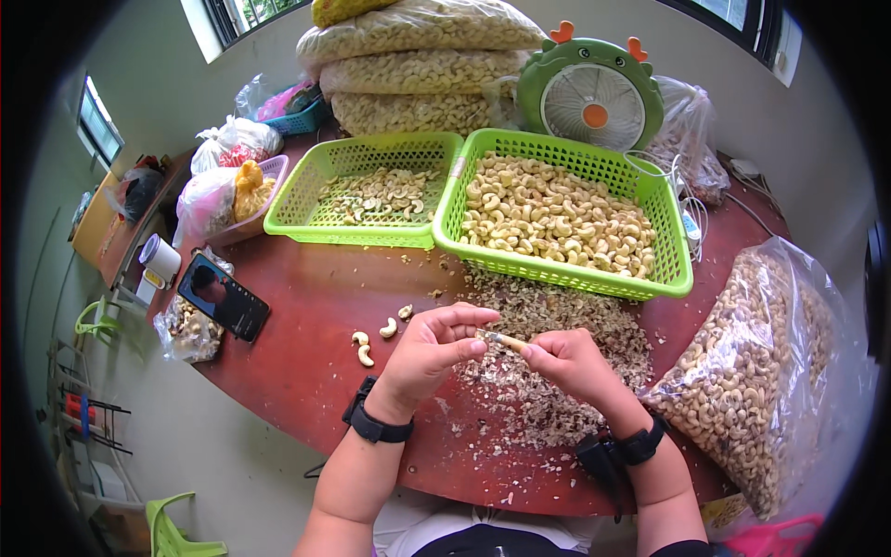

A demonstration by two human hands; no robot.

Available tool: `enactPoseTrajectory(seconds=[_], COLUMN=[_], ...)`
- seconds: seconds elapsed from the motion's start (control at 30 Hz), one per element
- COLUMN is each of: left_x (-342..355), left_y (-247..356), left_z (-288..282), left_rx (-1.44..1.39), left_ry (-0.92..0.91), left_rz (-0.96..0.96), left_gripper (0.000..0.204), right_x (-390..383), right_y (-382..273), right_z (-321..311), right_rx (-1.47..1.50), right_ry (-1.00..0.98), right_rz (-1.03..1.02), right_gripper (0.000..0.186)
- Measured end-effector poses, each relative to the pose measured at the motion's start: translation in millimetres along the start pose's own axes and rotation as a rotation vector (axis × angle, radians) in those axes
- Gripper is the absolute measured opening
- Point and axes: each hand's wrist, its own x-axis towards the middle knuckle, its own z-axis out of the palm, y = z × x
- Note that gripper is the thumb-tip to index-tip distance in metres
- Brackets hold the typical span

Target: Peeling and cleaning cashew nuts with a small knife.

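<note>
My left hand (436, 348) is raised over the table with curled fingers pinched near the tip of a small knife; what they hold is hidden. My right hand (566, 357) grips the knife (510, 342) by its pale handle, the blade reaching toward my left fingertips. Below both hands spreads a heap of flaky husk bits (543, 408). A few loose cashews (388, 328) lie left of my left hand. Behind, a green basket (557, 213) is full of cashews, and another green basket (371, 195) beside it holds a thinner layer of pieces.
A large clear bag of cashews (742, 371) leans at right. A phone (223, 297), a white cylinder (160, 255) and small bags (186, 330) sit at left. A green fan (589, 97) and stacked sacks (418, 70) stand behind. Green chairs (172, 524) are on the floor.
</note>
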Motion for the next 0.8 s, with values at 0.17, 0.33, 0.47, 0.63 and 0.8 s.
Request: enactPoseTrajectory(seconds=[0.17, 0.33, 0.47, 0.63, 0.8], left_x=[-0.9, -2.6, -2.5, -1.7, -2.5], left_y=[3.2, 2.0, -1.5, -3.2, -8.0], left_z=[2.5, 2.2, 2.5, 3.5, -0.1], left_rx=[0.106, 0.093, 0.028, -0.059, -0.074], left_ry=[0.026, 0.056, 0.136, 0.174, 0.098], left_rz=[0.083, 0.038, -0.106, -0.184, -0.027], left_gripper=[0.032, 0.03, 0.028, 0.028, 0.03], right_x=[1.4, 0.4, 2.3, 3.3, 2.2], right_y=[1.6, -2.7, 0.1, 1.3, 3.4], right_z=[3.6, 4.6, 3.7, -0.5, 1.0], right_rx=[-0.018, -0.172, -0.238, -0.145, -0.049], right_ry=[-0.011, 0.101, 0.154, 0.048, -0.011], right_rz=[-0.012, -0.034, -0.026, 0.07, 0.033], right_gripper=[0.029, 0.029, 0.029, 0.03, 0.03])
